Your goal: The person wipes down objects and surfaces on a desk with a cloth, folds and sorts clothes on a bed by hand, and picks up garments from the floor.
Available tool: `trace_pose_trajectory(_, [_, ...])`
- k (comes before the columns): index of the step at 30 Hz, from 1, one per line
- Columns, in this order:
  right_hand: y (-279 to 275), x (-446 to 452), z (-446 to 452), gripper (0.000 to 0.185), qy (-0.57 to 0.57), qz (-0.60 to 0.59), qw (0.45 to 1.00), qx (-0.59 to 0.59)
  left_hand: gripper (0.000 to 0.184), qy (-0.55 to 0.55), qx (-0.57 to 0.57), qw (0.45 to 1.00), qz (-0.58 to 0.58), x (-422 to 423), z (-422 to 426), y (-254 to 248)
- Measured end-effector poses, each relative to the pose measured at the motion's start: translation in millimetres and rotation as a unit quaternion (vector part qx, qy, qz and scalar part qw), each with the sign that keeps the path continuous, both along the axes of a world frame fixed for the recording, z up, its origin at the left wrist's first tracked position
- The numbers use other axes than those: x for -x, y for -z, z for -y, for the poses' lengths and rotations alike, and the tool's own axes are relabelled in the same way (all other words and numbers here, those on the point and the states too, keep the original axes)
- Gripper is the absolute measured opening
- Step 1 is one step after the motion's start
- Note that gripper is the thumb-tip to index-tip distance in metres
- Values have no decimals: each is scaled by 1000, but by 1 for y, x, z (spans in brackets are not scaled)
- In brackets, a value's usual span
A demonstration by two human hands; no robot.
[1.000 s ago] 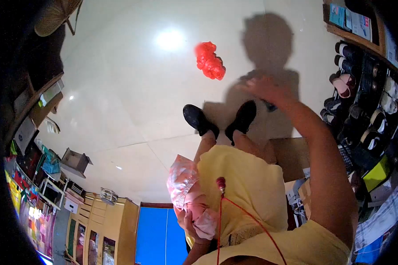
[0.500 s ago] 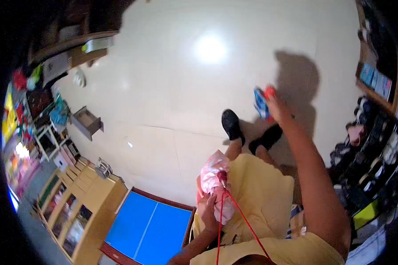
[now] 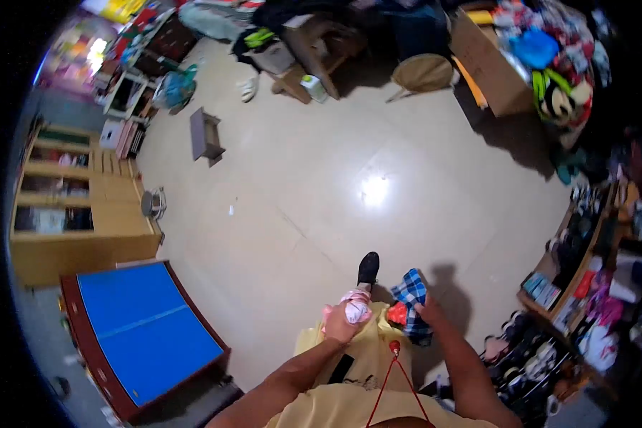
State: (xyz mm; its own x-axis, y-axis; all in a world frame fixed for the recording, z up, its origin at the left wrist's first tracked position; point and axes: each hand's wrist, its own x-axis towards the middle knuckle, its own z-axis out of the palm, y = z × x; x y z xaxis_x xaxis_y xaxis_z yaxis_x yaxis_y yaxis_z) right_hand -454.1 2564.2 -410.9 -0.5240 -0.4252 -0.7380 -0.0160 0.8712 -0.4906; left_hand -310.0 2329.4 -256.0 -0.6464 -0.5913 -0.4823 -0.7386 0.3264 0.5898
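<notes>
My left hand [image 3: 341,324] is closed round a bunched pink and white cloth [image 3: 357,307] in front of my yellow clothing [image 3: 367,360]. To the right, my right hand [image 3: 428,312] grips a blue and white checked cloth [image 3: 410,289], part of which hangs below the fingers. A crumpled red thing [image 3: 397,314] shows beside the checked cloth, on its left; whether the fingers also hold it is hidden. One black shoe [image 3: 368,267] is visible on the floor between the two hands.
A low blue-topped table [image 3: 150,328] stands at the lower left, near a wooden cabinet [image 3: 114,207]. A small grey stool [image 3: 205,135] is on the floor [image 3: 299,157]. Shoes [image 3: 510,357] line the lower right. A cardboard box [image 3: 492,64] stands at the upper right.
The red thing was on the floor; it is now beside my right hand, which has taken hold of the checked cloth and drawn back towards my body. The view has turned and shows more of the room.
</notes>
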Motion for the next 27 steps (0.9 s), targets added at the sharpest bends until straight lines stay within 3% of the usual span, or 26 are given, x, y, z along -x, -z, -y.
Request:
trace_pose_trajectory(1, [-29,12,8,61,51,-3,998,28,50,-46,-60,996,50,-3,0,-19])
trace_pose_trajectory(4, [-80,22,15,51,62,-106,992,-1,54,-156,-28,986,-46,-49,-22,-9])
trace_pose_trajectory(6, [-116,22,29,46,107,-113,986,65,58,-187,-52,981,-29,-70,-31,10])
trace_pose_trajectory(7, [-137,19,36,42,143,-112,962,203,59,-222,-96,967,-82,-65,-38,8])
trace_pose_trajectory(8, [-134,11,43,40,137,-130,952,241,59,-254,-141,947,-136,-61,-43,3])
trace_pose_trajectory(9, [-139,2,56,41,144,-94,957,234,59,-283,-144,933,-170,-36,-42,-53])
trace_pose_trajectory(12, [-196,-46,116,46,132,-36,955,264,61,-306,-75,919,-237,-28,-39,-43])
trace_pose_trajectory(13, [-210,-59,131,54,108,-13,956,272,61,-316,-69,913,-246,-24,-30,-65])
trace_pose_trajectory(14, [-204,-70,141,61,67,-13,957,283,63,-322,14,923,-211,-21,-19,-88])
trace_pose_trajectory(15, [-219,-76,153,65,64,47,946,316,65,-329,97,924,-172,-20,-5,-111])
trace_pose_trajectory(16, [-236,-81,165,70,58,108,931,344,65,-344,100,916,-178,-26,9,-124])
trace_pose_trajectory(17, [-249,-86,174,70,39,108,932,345,67,-295,133,924,-202,-37,25,-135])
trace_pose_trajectory(19, [-270,-105,199,68,33,301,898,321,77,-206,165,946,-189,-67,54,-154])
trace_pose_trajectory(20, [-275,-119,213,68,12,302,899,315,77,-226,169,940,-191,-86,63,-162])
trace_pose_trajectory(22, [-282,-146,239,69,-41,376,871,312,84,-165,209,937,-224,-120,78,-177])
trace_pose_trajectory(23, [-281,-168,257,66,-39,391,860,326,93,-165,149,949,-224,-143,91,-184])
trace_pose_trajectory(26, [-295,-232,315,72,-111,418,838,332,99,-204,187,922,-271,-216,122,-205])
trace_pose_trajectory(27, [-300,-252,333,62,-119,426,846,297,106,-199,183,933,-237,-242,129,-210])
